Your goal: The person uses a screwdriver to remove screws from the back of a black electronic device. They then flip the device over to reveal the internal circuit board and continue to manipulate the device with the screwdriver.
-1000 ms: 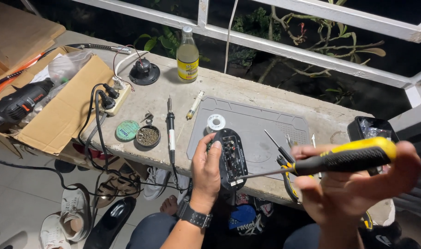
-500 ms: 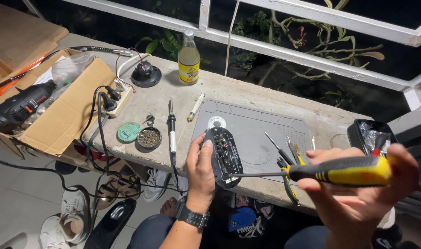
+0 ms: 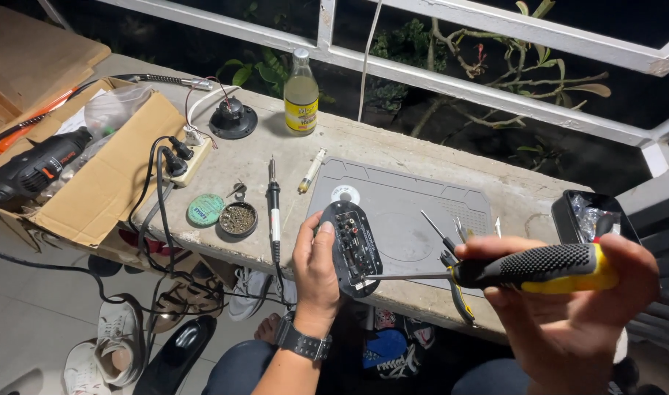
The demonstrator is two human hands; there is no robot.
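Running along a white metal railing [image 3: 495, 88], the long grey concrete counter [image 3: 393, 150] carries everything noted below. At its left end an open brown cardboard box [image 3: 107, 183] holds a black rotary power tool [image 3: 34, 167]. A flat grey rubber work mat [image 3: 411, 219] lies right of centre on the counter. A clear glass bottle with a yellow label [image 3: 301, 91] stands upright near the railing. The right hand [image 3: 569, 314] is closed firmly around the black-and-yellow handle of a long-shafted screwdriver [image 3: 532, 268], held level with its tip against the board. The left hand [image 3: 316, 267] is wrapped around the left edge of an oval black circuit board module [image 3: 353, 249], thumb on its face, holding it tilted above the counter's front edge, partly over the mat. A black wristwatch [image 3: 303, 344] sits on that wrist. A black-handled soldering iron [image 3: 274, 205] lies just left of the board, beside a round tin of brass cleaning wool [image 3: 238, 218] and a small green round tin [image 3: 205, 210].
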